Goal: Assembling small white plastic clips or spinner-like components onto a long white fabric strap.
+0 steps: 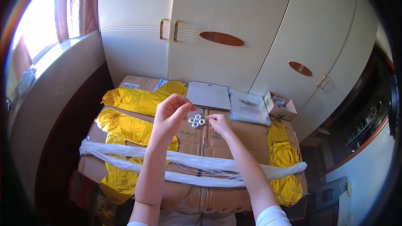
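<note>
My left hand [171, 112] is raised over the middle of the cardboard, thumb and fingertips pinched together. Whatever sits in that pinch is too small to make out. Just right of it lie several small white rolls [197, 121] with open centres, grouped on the cardboard. A clear, filmy piece shows faintly behind them, by my left fingertips. On the other side of the rolls is my right hand [219, 124], its fingers curled and closed; I cannot see what they hold, if anything. Below both hands, a long bundle of thin white strings [201, 162] stretches across, passing under my forearms.
Flat gold foil balloons [138, 100] lie at the left, with another gold foil piece [284, 163] at the right. Along the back are a grey flat panel [208, 96], a clear plastic packet [248, 108] and an open small box [281, 106]. Cream cabinets [226, 8] stand behind.
</note>
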